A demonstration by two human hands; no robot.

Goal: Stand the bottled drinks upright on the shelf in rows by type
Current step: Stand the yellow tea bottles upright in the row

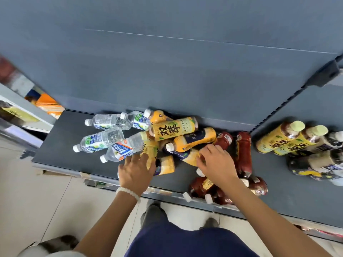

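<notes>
Nearest you, your left hand point(136, 171) lies flat and spread on the yellow tea bottle point(151, 152), gripping nothing yet. That bottle is the landmark: it lies on its side on the shelf point(61, 145), long axis running away from you, cap end far. Just right of it, your right hand point(216, 164) curls over an orange bottle point(191, 156); whether those fingers have closed, you cannot tell. Behind and left of it lie the water bottles point(104, 140); right, the red bottles point(244, 151).
</notes>
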